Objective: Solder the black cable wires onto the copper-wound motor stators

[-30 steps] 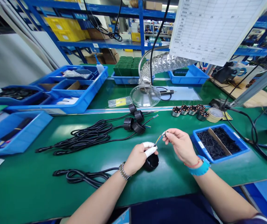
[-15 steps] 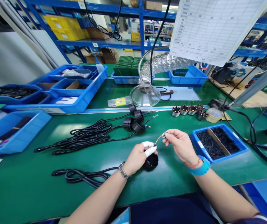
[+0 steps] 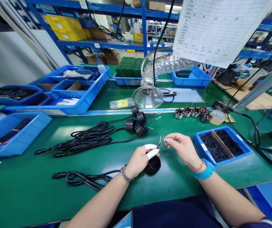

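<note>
My left hand [image 3: 142, 159], with white covers on its thumb and a finger, pinches the end of a black cable whose thin coloured wires [image 3: 160, 142] stick up past the fingertips. Just below it, a black round cap [image 3: 153, 165] rests on the bench; the cable's coil [image 3: 85, 180] lies to the left. My right hand [image 3: 180, 146] is closed in a pinch at the wire tips. A small pale spot shows at its fingertips, but what they grip is too small to make out. The yellow wire stands apart from that pinch.
Several black cables [image 3: 93, 134] with round caps [image 3: 131, 125] lie behind my left hand. Several copper-wound rings [image 3: 195, 112] stand at the back right. A blue tray [image 3: 223, 145] of small black pieces sits right of my right hand. A clear funnel [image 3: 147, 97] hangs ahead.
My right fingertips have shifted slightly left. The wires have spread: the yellow one now points up, away from the right fingers. My left hand has barely moved.
</note>
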Available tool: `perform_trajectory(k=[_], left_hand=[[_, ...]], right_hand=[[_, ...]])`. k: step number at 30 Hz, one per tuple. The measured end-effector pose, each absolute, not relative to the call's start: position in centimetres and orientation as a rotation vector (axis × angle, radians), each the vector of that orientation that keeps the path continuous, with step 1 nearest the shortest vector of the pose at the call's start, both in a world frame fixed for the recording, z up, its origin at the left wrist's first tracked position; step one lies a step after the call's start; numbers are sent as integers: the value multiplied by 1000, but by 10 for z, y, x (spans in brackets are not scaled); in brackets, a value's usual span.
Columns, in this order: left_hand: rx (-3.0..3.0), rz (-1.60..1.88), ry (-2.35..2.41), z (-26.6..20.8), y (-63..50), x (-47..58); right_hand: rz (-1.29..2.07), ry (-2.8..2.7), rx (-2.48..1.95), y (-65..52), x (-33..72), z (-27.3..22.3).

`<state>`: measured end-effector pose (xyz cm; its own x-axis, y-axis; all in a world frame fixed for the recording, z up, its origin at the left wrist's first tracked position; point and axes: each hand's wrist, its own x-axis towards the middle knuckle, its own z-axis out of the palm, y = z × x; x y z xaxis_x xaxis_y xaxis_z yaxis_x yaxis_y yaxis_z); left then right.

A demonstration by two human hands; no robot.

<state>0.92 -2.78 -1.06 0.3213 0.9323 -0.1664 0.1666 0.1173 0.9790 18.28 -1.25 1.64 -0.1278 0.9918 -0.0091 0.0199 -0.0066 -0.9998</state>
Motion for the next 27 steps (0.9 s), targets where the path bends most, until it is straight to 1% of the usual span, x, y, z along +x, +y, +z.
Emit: perform_trajectory(k=[5,18,27], left_hand=[[1398,765,1124,-11,-28,9],[1419,738,1123,-8,-29,9],[1422,728,1117,-7,-28,9]], right_hand=[[1276,-1229,-1096,-5,186,24],[1325,-1306,-1099,-5,186,27],[1401,-1257,-1095,-9,184,16]])
